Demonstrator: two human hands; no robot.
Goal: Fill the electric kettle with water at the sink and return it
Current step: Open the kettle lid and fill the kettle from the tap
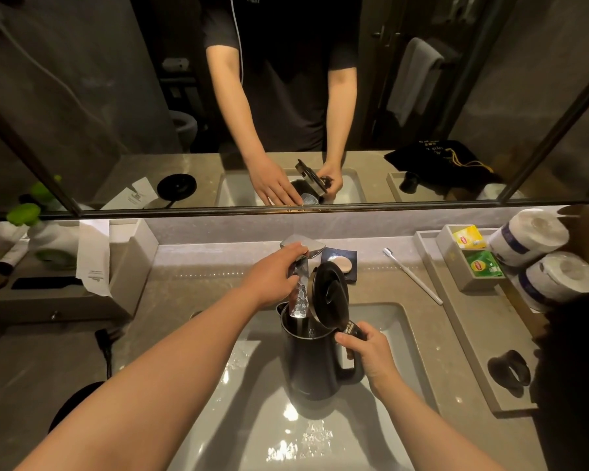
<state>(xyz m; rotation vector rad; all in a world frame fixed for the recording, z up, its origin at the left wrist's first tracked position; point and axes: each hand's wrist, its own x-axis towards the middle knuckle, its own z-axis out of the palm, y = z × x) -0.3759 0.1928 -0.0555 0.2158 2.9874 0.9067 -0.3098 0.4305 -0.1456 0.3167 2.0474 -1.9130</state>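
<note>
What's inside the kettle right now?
A stream of water from the faucet runs into the open kettle, lid tipped up. Only the dark upper inner wall shows; the water level is hidden.

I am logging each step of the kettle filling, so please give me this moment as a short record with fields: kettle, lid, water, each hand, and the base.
kettle: dark kettle held upright in the sink, under the faucet
lid: lid hinged open, standing up
water: stream runs from the faucet into the kettle mouth
left hand: left hand on the faucet handle
right hand: right hand grips the kettle handle
base: round black base on the counter at left, nothing on it
</note>
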